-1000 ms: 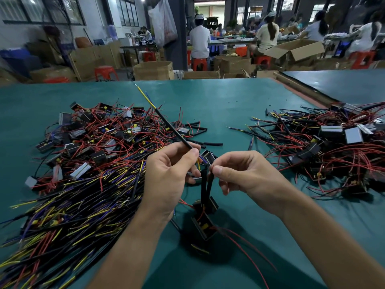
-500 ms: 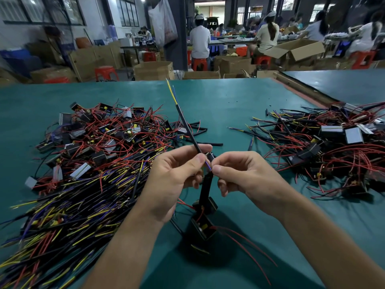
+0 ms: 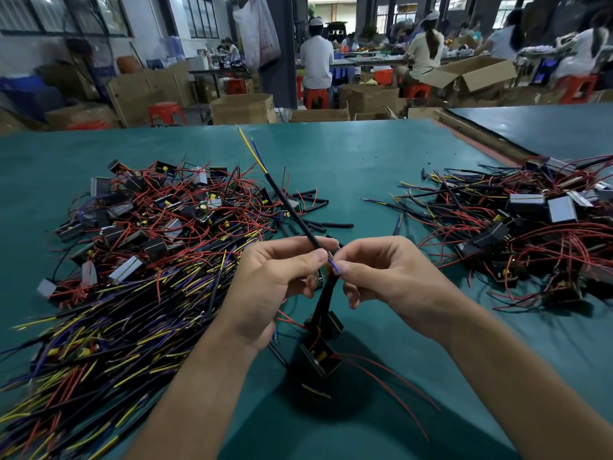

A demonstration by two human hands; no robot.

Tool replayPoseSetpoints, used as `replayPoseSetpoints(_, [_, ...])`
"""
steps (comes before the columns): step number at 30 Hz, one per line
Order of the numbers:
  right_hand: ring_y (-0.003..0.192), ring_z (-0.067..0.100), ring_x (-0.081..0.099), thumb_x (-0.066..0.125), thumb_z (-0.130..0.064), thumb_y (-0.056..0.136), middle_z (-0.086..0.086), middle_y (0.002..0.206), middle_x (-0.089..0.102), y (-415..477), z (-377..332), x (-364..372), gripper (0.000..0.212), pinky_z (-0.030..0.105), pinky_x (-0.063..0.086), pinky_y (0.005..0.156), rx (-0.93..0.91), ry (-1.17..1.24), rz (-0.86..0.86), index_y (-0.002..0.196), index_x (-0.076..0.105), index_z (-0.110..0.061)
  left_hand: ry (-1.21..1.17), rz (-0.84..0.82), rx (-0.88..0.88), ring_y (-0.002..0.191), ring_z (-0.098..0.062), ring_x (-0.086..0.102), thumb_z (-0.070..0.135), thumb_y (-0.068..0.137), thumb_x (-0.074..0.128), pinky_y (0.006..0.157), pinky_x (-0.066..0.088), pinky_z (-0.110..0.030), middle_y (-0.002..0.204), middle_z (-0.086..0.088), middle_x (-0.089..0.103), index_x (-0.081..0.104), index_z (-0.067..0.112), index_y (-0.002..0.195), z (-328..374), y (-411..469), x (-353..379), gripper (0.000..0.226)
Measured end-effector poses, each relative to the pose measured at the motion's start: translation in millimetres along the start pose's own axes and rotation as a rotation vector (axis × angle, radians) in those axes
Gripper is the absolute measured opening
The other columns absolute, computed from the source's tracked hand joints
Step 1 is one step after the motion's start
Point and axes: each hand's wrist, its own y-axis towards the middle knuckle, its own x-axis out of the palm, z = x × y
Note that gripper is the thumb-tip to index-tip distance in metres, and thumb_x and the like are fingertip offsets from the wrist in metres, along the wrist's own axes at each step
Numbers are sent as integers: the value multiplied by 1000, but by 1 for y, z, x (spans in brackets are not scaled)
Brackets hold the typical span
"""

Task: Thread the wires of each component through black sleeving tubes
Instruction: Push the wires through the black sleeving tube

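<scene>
left hand (image 3: pixel 275 277) pinches tube (image 3: pixel 288 207) | right hand (image 3: pixel 384 277) seemingly pinches blue wire (image 3: pixel 334 265) | risk: loose pinch lets wire slip out

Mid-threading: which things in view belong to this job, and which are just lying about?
Job: left hand pinching black sleeving tube; right hand pinching blue wire; dangling components; left component pile; right component pile; loose sleeving pieces.
Lying about: open cardboard box; red stool; hanging plastic bag.
</scene>
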Motion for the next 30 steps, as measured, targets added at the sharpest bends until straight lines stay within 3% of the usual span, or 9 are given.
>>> replayPoseSetpoints(5, [49,15,51,63,-3,87,6,58,55,0,-1,1,20,24,49,51,13,-13,13,69,69,-11,6,-7,-2,55,-16,46,17,64,70,50,43,-17,70,-11,62,79,12,80,0,0,-1,19])
replayPoseSetpoints(13, [50,16,51,63,-2,89,8,60,55,0,-2,-2,21,25,50,53,18,-48,3,71,68,-12,31,-39,1,73,-27,44,12,65,76,51,42,-17,80,-15,67,80,14,82,-2,1,-2,18])
replayPoseSetpoints(17, [49,15,51,63,-3,89,7,57,55,-1,-2,-3,23,25,50,53,13,-70,5,70,68,-14,71,-37,26,52,-15,43,4,78,69,49,40,-17,72,-17,55,78,9,90,-3,0,-1,16])
replayPoseSetpoints(22, [49,15,52,63,-4,88,9,57,54,-1,-2,-2,20,25,51,55,2,-94,-22,71,66,-14,43,-26,59,47,-12,43,9,67,80,46,41,-18,65,-1,61,76,12,91,-2,2,1,24])
replayPoseSetpoints(25, [49,14,51,58,3,92,12,59,53,0,-2,0,25,25,51,56,2,-118,-25,72,64,-11,39,17,76,47,-14,44,27,70,71,46,41,-19,67,-8,59,77,15,80,-2,2,3,16])
replayPoseSetpoints(30, [49,14,50,57,3,93,10,58,53,-1,-3,0,20,25,51,55,8,-134,3,75,61,-4,116,32,105,44,-14,45,13,83,67,46,40,-20,60,-16,55,75,13,73,-3,3,0,13])
